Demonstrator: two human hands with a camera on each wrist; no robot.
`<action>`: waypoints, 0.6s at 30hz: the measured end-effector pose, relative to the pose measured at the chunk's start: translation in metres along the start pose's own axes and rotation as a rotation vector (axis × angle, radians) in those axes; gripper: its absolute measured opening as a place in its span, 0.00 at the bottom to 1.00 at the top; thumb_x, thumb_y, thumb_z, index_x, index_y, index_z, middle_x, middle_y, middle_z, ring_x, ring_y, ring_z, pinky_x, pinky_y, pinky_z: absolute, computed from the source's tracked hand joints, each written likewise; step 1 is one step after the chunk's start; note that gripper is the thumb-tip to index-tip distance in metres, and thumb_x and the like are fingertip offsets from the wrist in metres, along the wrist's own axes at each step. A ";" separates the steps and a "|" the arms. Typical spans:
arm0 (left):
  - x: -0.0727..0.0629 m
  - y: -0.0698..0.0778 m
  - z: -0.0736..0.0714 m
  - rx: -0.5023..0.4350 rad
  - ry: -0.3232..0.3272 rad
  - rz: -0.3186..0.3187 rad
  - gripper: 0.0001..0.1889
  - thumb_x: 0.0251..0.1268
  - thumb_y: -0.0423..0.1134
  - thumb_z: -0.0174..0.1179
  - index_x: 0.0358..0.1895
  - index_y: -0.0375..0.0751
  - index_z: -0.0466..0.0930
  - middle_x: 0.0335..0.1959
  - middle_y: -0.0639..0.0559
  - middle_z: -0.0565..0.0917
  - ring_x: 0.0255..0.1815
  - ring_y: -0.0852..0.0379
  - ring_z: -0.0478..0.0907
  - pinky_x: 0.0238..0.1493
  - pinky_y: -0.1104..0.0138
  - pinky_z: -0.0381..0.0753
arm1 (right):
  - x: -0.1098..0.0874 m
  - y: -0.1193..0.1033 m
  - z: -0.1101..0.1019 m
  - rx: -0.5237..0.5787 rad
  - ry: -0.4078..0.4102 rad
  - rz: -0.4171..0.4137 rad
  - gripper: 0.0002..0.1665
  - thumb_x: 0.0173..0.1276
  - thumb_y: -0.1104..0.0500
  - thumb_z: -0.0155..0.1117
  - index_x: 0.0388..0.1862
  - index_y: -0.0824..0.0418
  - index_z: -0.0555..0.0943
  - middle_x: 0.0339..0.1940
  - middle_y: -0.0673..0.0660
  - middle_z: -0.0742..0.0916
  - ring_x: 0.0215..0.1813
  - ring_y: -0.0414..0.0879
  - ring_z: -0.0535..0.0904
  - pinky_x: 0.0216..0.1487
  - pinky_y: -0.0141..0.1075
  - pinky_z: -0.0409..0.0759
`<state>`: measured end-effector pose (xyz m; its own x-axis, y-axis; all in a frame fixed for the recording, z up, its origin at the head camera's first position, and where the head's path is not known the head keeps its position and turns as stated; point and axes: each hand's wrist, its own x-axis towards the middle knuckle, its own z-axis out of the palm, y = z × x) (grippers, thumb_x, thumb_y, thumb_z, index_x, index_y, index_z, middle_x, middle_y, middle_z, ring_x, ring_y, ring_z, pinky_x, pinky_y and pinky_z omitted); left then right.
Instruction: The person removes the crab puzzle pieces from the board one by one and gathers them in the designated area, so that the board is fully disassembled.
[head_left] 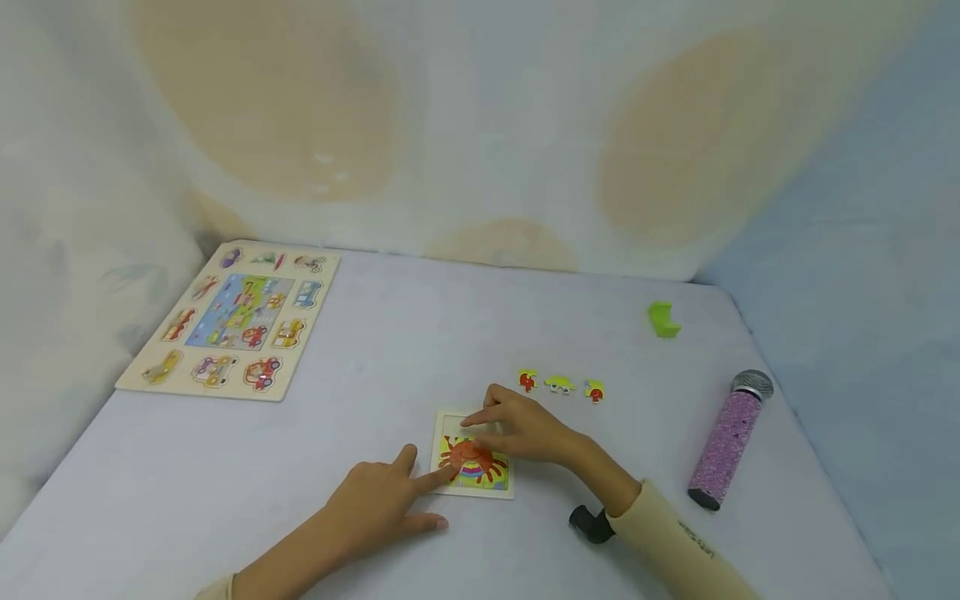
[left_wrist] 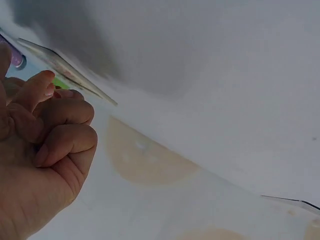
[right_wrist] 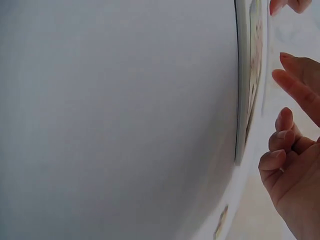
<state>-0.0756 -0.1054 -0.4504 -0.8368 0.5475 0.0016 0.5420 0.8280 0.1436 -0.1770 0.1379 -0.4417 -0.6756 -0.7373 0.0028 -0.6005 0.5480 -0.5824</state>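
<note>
A small square puzzle tray [head_left: 476, 493] lies on the white table, showing a red crab picture [head_left: 469, 457] on yellow-green. Pale bare wood shows along its upper strip. My left hand [head_left: 375, 507] reaches in from the left, its index fingertip on the crab's lower left. In the left wrist view the hand's other fingers are curled in, holding nothing. From the right, my right hand [head_left: 527, 427] extends its fingers over the tray's upper part, with nothing between them. Beyond it lie three loose puzzle pieces: one at left [head_left: 527, 381], a middle one with eyes [head_left: 559, 385] and one at right [head_left: 595, 391].
A large wooden vehicle puzzle board [head_left: 300, 367] lies at the back left. On the right are a light-green block [head_left: 663, 320] and a glittery pink microphone [head_left: 726, 450]. A black object [head_left: 591, 525] lies beside the right forearm. Fabric walls stand behind the table.
</note>
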 end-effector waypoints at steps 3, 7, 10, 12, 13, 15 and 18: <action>-0.008 0.000 0.003 0.007 0.002 0.012 0.30 0.59 0.72 0.55 0.66 0.73 0.74 0.34 0.50 0.71 0.13 0.63 0.59 0.17 0.68 0.61 | 0.007 -0.004 0.007 -0.003 -0.026 -0.010 0.17 0.67 0.53 0.69 0.54 0.52 0.87 0.36 0.51 0.76 0.38 0.44 0.70 0.36 0.28 0.66; -0.009 -0.001 0.007 -0.017 -0.009 0.002 0.30 0.59 0.71 0.56 0.66 0.73 0.74 0.32 0.51 0.70 0.13 0.63 0.57 0.17 0.69 0.60 | 0.015 -0.009 0.010 -0.019 -0.056 -0.007 0.16 0.69 0.53 0.67 0.55 0.50 0.87 0.36 0.50 0.74 0.38 0.41 0.68 0.36 0.28 0.65; -0.009 -0.001 0.008 -0.037 -0.016 -0.001 0.30 0.59 0.71 0.56 0.66 0.73 0.74 0.32 0.51 0.70 0.13 0.63 0.56 0.17 0.69 0.59 | 0.019 -0.012 0.011 -0.021 -0.060 -0.023 0.15 0.70 0.57 0.65 0.53 0.53 0.87 0.35 0.50 0.72 0.38 0.40 0.67 0.37 0.28 0.65; -0.010 -0.002 0.008 -0.041 -0.013 0.002 0.29 0.60 0.70 0.56 0.66 0.73 0.74 0.31 0.52 0.70 0.12 0.63 0.55 0.17 0.69 0.59 | 0.020 -0.013 0.012 -0.008 -0.058 -0.038 0.14 0.70 0.60 0.64 0.52 0.55 0.88 0.34 0.49 0.71 0.38 0.39 0.66 0.37 0.28 0.66; -0.010 -0.002 0.008 -0.043 -0.011 0.004 0.29 0.60 0.70 0.56 0.66 0.73 0.74 0.30 0.52 0.69 0.12 0.64 0.55 0.17 0.69 0.58 | 0.021 -0.013 0.012 0.004 -0.055 -0.046 0.13 0.70 0.61 0.64 0.51 0.56 0.88 0.33 0.49 0.71 0.38 0.39 0.66 0.38 0.27 0.67; -0.010 -0.002 0.008 -0.044 -0.009 0.005 0.28 0.61 0.69 0.56 0.66 0.73 0.74 0.30 0.53 0.68 0.12 0.64 0.54 0.17 0.69 0.58 | 0.021 -0.013 0.013 0.028 -0.050 -0.060 0.13 0.69 0.64 0.63 0.50 0.58 0.88 0.33 0.49 0.71 0.38 0.39 0.66 0.39 0.27 0.67; -0.009 -0.003 0.008 -0.051 -0.014 0.005 0.27 0.62 0.67 0.57 0.65 0.73 0.75 0.29 0.53 0.69 0.13 0.64 0.53 0.17 0.70 0.58 | 0.021 -0.012 0.014 0.066 -0.032 -0.079 0.13 0.69 0.66 0.62 0.48 0.59 0.89 0.32 0.49 0.70 0.38 0.39 0.66 0.39 0.27 0.67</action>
<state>-0.0685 -0.1118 -0.4587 -0.8326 0.5537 -0.0115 0.5414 0.8180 0.1943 -0.1786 0.1106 -0.4459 -0.6127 -0.7899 0.0257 -0.6213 0.4614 -0.6333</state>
